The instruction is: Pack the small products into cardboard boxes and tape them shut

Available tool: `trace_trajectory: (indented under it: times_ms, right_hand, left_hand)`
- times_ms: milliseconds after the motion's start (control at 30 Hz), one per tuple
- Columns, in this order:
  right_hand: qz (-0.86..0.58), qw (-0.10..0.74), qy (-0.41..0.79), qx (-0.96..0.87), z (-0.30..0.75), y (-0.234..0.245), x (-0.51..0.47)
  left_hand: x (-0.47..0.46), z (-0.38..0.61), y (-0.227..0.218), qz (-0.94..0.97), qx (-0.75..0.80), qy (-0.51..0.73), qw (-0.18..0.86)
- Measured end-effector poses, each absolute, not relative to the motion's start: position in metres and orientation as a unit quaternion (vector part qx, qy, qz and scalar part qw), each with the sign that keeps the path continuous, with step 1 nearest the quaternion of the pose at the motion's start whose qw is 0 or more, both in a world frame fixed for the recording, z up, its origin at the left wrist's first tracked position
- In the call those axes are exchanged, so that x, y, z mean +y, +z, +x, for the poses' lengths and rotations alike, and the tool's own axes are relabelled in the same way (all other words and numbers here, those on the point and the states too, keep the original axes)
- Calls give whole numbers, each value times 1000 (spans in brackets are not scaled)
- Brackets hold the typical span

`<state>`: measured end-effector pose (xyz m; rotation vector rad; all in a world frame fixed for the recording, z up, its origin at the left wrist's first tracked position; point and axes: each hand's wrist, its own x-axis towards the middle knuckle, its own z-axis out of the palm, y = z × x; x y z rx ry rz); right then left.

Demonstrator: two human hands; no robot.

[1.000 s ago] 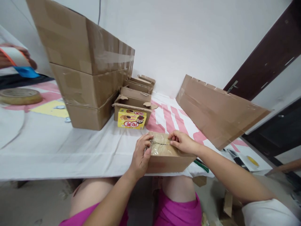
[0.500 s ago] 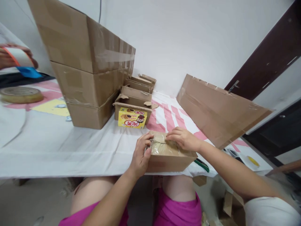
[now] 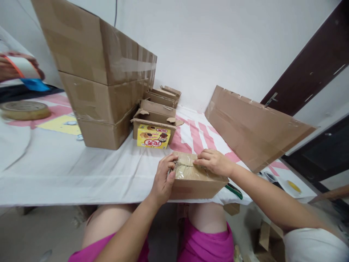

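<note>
A small cardboard box [image 3: 196, 190] sits at the table's front edge, with clear shiny tape [image 3: 183, 172] over its top. My left hand [image 3: 163, 178] is wrapped round the box's left end, thumb on the near side. On the top face rests my right hand [image 3: 214, 162], its fingers stretched over the tape beside a torn-edged patch of cardboard; it grips nothing that I can see. Just behind the box stands a yellow printed carton [image 3: 153, 137], leaning against an open cardboard box [image 3: 173, 131].
Tall stacked taped boxes [image 3: 84, 83] stand left, with more open boxes behind. A large cardboard sheet [image 3: 251, 127] leans right. A tape roll [image 3: 24, 110] lies far left, near another person's hand [image 3: 11, 71] holding orange-and-blue tape. A green-edged object [image 3: 234, 191] lies right of the box.
My right hand has slid slightly to the right along the top of the box. My left hand and the box have stayed in place.
</note>
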<state>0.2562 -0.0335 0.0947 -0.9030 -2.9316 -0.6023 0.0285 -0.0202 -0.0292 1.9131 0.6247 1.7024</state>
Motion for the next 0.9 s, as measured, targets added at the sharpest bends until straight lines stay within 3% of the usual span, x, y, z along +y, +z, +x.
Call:
trace_trajectory:
  times_ms: [533,900]
  right_hand:
    - [-277,21,-190,-942,259,92,-36]
    - [-313,36,-171,-934,257,92,-35]
  left_hand:
    - [-21,26,-29,706,222,623,254]
    - [-25,21,-25,733,266,594,199]
